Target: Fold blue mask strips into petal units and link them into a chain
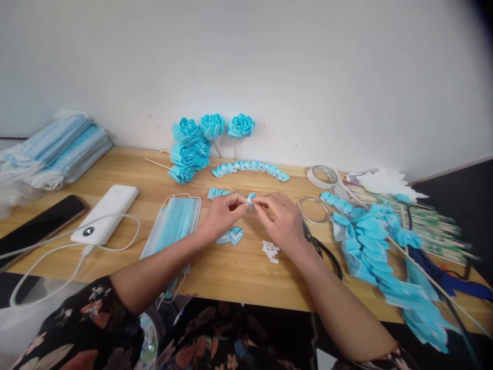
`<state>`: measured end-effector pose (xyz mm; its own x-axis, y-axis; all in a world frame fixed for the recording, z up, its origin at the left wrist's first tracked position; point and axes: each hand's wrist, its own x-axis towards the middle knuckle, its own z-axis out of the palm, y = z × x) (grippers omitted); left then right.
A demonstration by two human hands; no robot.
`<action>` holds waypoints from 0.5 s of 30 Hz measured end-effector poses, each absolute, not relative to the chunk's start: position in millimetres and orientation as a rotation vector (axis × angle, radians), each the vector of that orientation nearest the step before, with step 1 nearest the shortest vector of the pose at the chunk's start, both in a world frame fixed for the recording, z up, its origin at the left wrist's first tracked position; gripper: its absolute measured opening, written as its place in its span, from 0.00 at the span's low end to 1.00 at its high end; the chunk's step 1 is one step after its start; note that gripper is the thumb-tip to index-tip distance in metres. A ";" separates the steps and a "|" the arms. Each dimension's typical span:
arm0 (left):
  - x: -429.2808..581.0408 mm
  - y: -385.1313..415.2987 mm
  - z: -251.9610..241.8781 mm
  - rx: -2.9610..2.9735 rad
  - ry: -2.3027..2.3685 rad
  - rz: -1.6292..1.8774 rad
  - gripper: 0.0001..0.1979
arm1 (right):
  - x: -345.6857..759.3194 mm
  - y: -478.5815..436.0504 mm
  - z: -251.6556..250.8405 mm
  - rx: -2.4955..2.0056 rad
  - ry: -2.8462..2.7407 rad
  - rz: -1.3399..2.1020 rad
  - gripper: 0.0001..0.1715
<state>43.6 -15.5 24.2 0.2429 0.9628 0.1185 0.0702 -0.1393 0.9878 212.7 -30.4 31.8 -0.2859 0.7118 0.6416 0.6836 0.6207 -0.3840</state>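
Note:
My left hand [223, 213] and my right hand [282, 218] meet above the middle of the wooden table [239, 272]. Both pinch one small folded blue piece [251, 198] between their fingertips. Just below the left hand lie folded blue petal pieces [232, 235]. Small white scraps [270, 251] sit under my right wrist. A flat blue face mask [173, 223] lies left of my left hand. Another folded blue piece [216, 192] rests behind the left hand.
Blue fabric roses [200, 144] lean at the wall, a curved row of folded petals [250, 168] before them. Left: a mask stack [57, 149], white power bank [106, 213], phone [38, 223]. Right: tape rolls [321, 176], blue cut pieces [370, 241], sticks, black scissors [323, 252].

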 end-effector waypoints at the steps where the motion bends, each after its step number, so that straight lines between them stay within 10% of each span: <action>1: 43.5 -15.6 24.6 1.466 1.026 1.078 0.10 | 213.1 -30.5 32.3 -1.109 -2.000 0.063 0.07; 15: 40.9 -16.6 27.4 1.391 0.966 0.903 0.14 | 214.7 -24.7 29.4 -1.201 -1.512 0.872 0.18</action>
